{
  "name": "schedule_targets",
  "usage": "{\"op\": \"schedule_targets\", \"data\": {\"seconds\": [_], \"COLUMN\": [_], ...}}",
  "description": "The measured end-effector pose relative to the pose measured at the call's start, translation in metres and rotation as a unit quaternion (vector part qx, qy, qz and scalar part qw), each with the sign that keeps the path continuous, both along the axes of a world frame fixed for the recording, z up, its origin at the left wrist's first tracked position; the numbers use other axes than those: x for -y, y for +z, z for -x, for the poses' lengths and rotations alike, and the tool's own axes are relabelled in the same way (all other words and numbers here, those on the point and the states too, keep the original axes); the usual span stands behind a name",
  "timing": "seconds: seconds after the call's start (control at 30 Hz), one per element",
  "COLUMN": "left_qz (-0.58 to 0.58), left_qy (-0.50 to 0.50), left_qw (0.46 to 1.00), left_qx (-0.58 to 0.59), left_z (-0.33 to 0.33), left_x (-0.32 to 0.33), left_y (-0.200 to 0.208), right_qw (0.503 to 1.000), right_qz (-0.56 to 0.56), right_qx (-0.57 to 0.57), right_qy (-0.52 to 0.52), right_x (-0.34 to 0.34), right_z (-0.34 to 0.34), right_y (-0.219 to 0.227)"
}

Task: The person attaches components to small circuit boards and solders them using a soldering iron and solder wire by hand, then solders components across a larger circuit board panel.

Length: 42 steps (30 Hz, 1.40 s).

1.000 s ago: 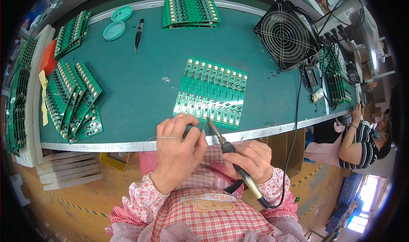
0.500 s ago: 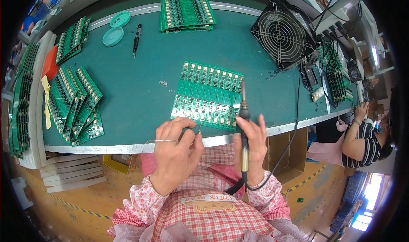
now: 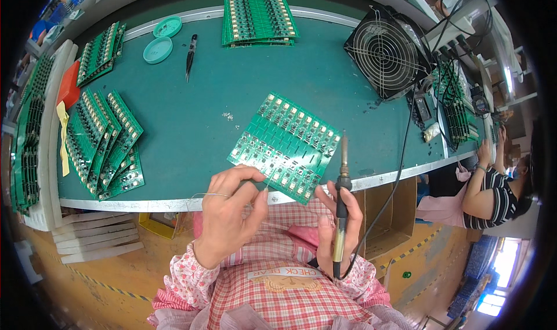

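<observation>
A green circuit board (image 3: 285, 147) with rows of small components lies askew at the front of the bench, its near corner over the metal edge. My left hand (image 3: 235, 208) is closed on a thin solder wire (image 3: 204, 194), fingertips at the board's lower left edge. The wire trails out behind the knuckles to the left. In my right hand (image 3: 342, 228) is a soldering iron (image 3: 342, 205), pointing up and away just right of the board. Its tip looks apart from the board. Whether my fingers touch the board I cannot tell.
Stacks of circuit boards stand at the back (image 3: 261, 22) and left (image 3: 104, 144). Tweezers (image 3: 191, 58) lie beside two round turquoise lids (image 3: 158, 50). A black fan (image 3: 384, 54) stands back right. The iron's cable (image 3: 400, 167) crosses the front edge. A co-worker (image 3: 487, 185) sits right.
The board has turned clockwise, its near right corner now over the bench edge. My right hand and the iron have shifted slightly right and down. My left hand has moved slightly left.
</observation>
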<state>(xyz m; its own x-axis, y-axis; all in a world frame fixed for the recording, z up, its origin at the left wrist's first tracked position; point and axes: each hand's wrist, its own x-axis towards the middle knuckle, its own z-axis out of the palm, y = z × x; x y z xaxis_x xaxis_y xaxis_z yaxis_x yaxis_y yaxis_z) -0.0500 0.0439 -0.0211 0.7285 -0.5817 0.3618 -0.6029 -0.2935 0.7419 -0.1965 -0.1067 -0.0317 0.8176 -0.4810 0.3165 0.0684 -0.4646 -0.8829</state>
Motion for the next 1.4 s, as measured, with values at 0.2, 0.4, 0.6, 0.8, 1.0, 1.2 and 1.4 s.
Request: {"op": "schedule_targets", "data": {"seconds": [0.2,0.4,0.6,0.8,1.0,1.2,1.4], "left_qz": [-0.015,-0.020,-0.033,-0.036,-0.028,-0.023,-0.022], "left_qy": [-0.016,0.012,0.023,0.025,0.028,0.029,0.032], "left_qw": [0.999,0.998,0.996,0.995,0.995,0.995,0.994], "left_qx": [0.040,0.066,0.081,0.090,0.095,0.096,0.100], "left_z": [0.004,0.015,0.014,0.013,0.013,0.012,0.010], "left_x": [-0.003,0.007,0.008,0.008,0.009,0.011,0.012], "left_y": [0.001,-0.004,-0.008,-0.010,-0.011,-0.011,-0.013], "right_qw": [0.988,0.973,0.966,0.963,0.963,0.959,0.939], "right_qz": [0.146,0.197,0.186,0.199,0.209,0.231,0.297], "right_qx": [0.037,0.103,0.144,0.130,0.104,0.097,0.093], "right_qy": [-0.028,0.062,0.107,0.129,0.131,0.131,0.150], "right_x": [0.022,0.042,0.033,0.030,0.028,0.026,0.023], "right_z": [0.000,-0.004,-0.021,-0.024,-0.026,-0.027,-0.029], "right_y": [0.007,0.026,0.030,0.032,0.031,0.033,0.034]}}
